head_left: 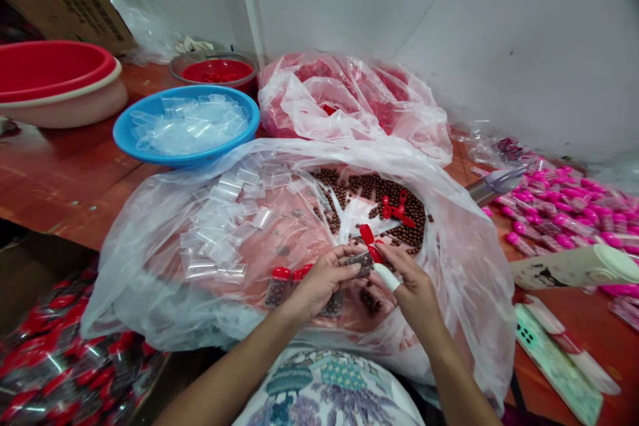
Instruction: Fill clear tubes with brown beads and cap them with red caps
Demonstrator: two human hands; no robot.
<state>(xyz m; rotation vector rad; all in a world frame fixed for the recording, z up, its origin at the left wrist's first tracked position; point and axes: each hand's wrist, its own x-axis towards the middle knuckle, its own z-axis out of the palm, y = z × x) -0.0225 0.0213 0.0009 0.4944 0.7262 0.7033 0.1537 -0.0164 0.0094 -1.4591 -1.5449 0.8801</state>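
My left hand [327,279] grips a small clear bottle [360,263] with dark brown balls inside. At the bottle's mouth my right hand [410,279], a white cover on its thumb, pinches a red flip cap [371,246] whose lid stands up. Whether the cap is fully seated I cannot tell. Filled bottles with red caps [278,286] lie beside my left hand. Loose brown balls [372,188] are heaped beyond my hands, with several red caps [398,208] on top. Empty clear bottles [224,213] are piled to the left on the plastic sheet [150,266].
A blue basin [124,136] of clear pieces stands behind, next to a plastic bag [349,93] of red items. Pink-capped bottles [574,206], a pale cylinder [574,267] and a phone-like object [559,363] lie right. Red-capped bottles [74,366] fill a box at lower left.
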